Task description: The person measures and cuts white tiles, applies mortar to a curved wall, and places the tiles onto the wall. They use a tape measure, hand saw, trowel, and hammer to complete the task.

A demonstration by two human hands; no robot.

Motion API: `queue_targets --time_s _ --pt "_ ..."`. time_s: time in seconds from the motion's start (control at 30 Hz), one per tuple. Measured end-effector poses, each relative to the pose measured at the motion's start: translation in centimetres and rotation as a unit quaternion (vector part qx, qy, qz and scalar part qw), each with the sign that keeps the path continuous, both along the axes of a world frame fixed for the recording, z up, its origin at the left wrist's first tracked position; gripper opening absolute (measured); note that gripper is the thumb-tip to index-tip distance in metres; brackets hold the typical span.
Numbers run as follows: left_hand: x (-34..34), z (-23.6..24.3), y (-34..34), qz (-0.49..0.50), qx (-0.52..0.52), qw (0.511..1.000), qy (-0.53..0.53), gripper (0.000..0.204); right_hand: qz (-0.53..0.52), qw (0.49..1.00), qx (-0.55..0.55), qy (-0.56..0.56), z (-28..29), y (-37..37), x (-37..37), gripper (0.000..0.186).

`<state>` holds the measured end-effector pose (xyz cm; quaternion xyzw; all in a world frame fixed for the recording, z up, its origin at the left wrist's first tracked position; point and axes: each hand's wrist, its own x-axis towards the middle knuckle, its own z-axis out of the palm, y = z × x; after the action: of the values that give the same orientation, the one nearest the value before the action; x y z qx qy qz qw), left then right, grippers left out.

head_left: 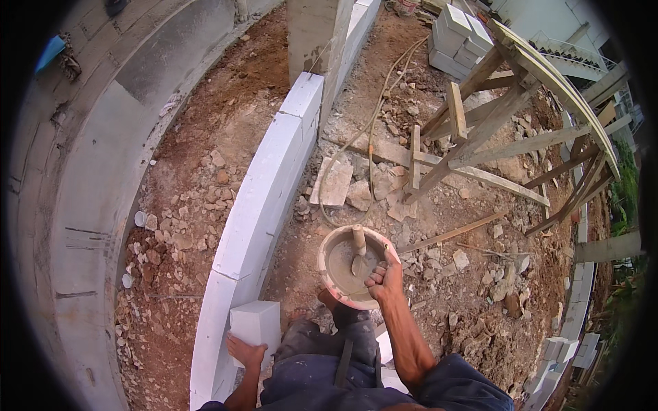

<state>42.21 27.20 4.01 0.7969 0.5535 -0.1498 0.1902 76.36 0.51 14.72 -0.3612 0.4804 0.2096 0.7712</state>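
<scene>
My left hand (pixel 247 351) grips the near end of a short white block (pixel 258 320), which is against the right side of the low white block wall (pixel 255 188). The block hides part of the fingers. In front of my legs, my right hand (pixel 387 279) is closed on the right rim of a round bucket (pixel 327 270), fingers curled and thumb pointing up. Wet grey mortar (pixel 340 260) lies inside the bucket. A trowel (pixel 359 241) leans in it, its wooden handle upward and its blade partly in the mortar.
A concrete post (pixel 312 38) rises in the wall line. To the right stands a wooden trestle (pixel 473 130). A hose (pixel 373 130) winds over rubble. White blocks are stacked far back (pixel 456 41) and at lower right (pixel 552 359). A plastered wall (pixel 89 226) curves along the left.
</scene>
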Motion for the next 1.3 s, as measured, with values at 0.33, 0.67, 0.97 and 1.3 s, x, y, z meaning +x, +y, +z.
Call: queue_targets --time_s 0.33,0.67,0.97,1.3 --pt "18.0 5.7 -2.3 0.076 0.047 0.996 0.023 0.127 0.007 0.992 0.079 -0.101 7.6 -5.9 22.3 0.043" --pt "36.4 7.1 -9.2 0.096 0.075 0.992 -0.024 0.12 -0.004 0.985 0.108 -0.137 11.6 -6.6 49.0 0.049" --pt "59.9 5.8 -9.9 0.061 -0.005 0.998 -0.007 0.118 -0.049 0.978 0.11 -0.17 9.4 -6.5 75.5 0.043" --pt "79.6 11.2 -10.6 0.086 -0.04 0.995 0.035 0.117 -0.073 0.99 -0.035 -0.115 8.4 -7.3 101.6 0.034"
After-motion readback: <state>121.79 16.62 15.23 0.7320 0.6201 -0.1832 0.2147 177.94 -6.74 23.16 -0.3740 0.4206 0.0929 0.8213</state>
